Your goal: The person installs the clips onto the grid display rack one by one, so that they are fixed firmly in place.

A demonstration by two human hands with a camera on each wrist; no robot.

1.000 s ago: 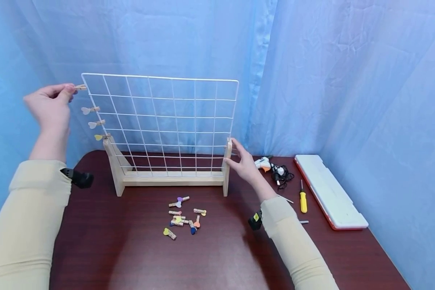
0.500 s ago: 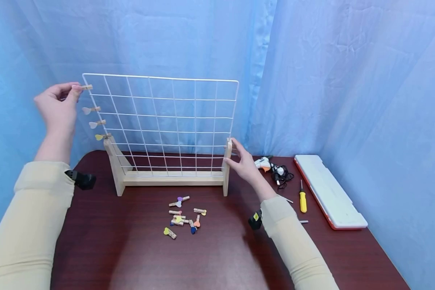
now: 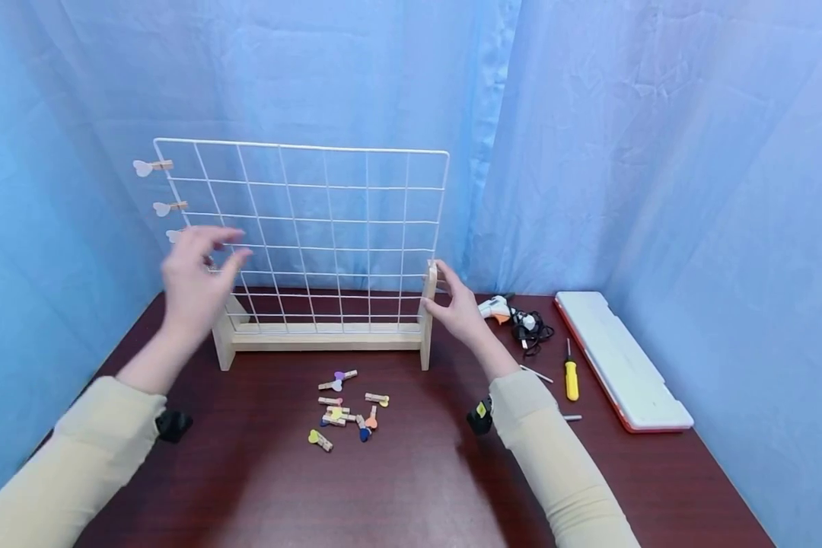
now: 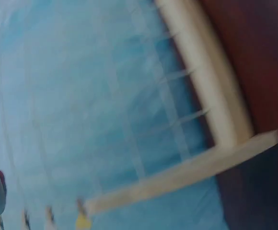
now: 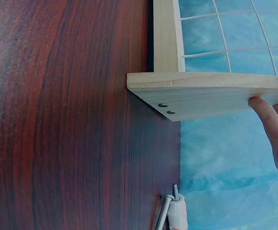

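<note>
A white wire grid [image 3: 281, 144] stands upright in a wooden stand [image 3: 329, 344]. My left hand [image 3: 195, 285], blurred, is in front of the grid's lower left with thumb and fingers apart, holding nothing. Along the grid's left edge, a clothespin [image 3: 160, 164] with a white heart is clipped near the top corner, above another white-heart clothespin [image 3: 170, 207]. A third one's white heart [image 3: 173, 236] peeks out beside my hand. The yellow-heart clothespin [image 4: 83, 220] shows only in the left wrist view. My right hand [image 3: 460, 308] grips the stand's right side post [image 5: 211, 88].
Several heart clothespins [image 3: 338, 415] lie loose on the dark wood table [image 3: 356, 495]. At right are a white glue gun [image 3: 496, 307], a black cord [image 3: 533, 332], a yellow screwdriver [image 3: 571, 379] and a white-and-red case [image 3: 623, 358]. Blue curtains hang behind.
My left hand has let go of the top clothespin, which stays clipped on the grid's edge with its white heart showing. The hand has moved down and right. My right hand has stayed put.
</note>
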